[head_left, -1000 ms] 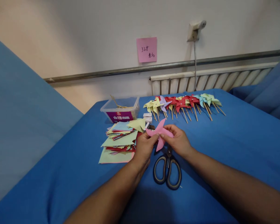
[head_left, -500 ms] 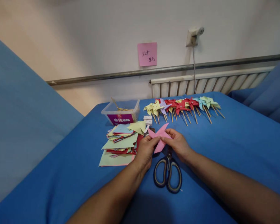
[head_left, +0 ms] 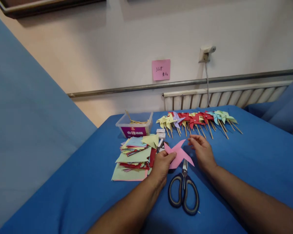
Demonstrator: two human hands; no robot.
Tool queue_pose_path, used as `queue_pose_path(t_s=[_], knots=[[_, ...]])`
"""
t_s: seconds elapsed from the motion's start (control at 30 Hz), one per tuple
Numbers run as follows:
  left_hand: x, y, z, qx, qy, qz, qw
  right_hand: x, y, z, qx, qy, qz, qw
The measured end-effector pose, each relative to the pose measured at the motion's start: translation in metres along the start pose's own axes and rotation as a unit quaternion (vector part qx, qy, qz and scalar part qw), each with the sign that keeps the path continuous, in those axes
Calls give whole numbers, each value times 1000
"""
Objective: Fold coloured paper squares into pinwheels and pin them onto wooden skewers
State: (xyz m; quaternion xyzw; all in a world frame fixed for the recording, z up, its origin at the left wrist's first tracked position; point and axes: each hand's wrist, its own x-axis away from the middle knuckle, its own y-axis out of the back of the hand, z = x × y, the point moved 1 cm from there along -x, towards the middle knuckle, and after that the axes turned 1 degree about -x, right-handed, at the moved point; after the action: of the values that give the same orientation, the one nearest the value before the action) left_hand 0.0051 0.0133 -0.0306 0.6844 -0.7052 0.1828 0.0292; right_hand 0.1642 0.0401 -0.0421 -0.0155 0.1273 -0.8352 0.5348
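Note:
My left hand [head_left: 161, 166] pinches the centre of a folded pink paper pinwheel [head_left: 178, 153] just above the blue cloth. To the right of the pinwheel, my right hand [head_left: 202, 150] hovers with its fingers loosely spread and nothing in them. Black-handled scissors [head_left: 184, 191] lie shut on the cloth just below the pinwheel, between my forearms. A messy stack of coloured paper squares [head_left: 134, 157] lies directly left of my left hand.
A row of finished pinwheels on wooden sticks [head_left: 197, 119] lies at the back of the blue table [head_left: 246, 162]. A clear plastic box with sticks [head_left: 134, 124] stands at the back left, small white boxes [head_left: 160, 133] beside it. A radiator [head_left: 224, 96] lines the wall.
My right hand has let go of the pink pinwheel and moved right; the left hand alone holds it now. The camera has tilted up, so everything sits lower in view.

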Motion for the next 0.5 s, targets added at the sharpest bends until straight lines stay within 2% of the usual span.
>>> queue_pose_path(t_s=[0.1, 0.2, 0.33, 0.4, 0.5], knots=[[-1, 0, 3, -12, -9, 1, 1000, -10, -3, 7, 1, 90, -44, 995], [-3, -1, 6, -16, -18, 7, 1000, -13, -27, 22, 53, 175, 6, 983], [-7, 0, 9, -33, -31, -9, 999, -20, -87, 49, 163, 296, 119, 934], [-8, 0, 11, -39, -35, -18, 998, -31, -125, 59, 241, 297, 202, 902], [-10, 0, 15, -34, -33, -3, 999, -54, -183, 65, 395, 240, 301, 834]])
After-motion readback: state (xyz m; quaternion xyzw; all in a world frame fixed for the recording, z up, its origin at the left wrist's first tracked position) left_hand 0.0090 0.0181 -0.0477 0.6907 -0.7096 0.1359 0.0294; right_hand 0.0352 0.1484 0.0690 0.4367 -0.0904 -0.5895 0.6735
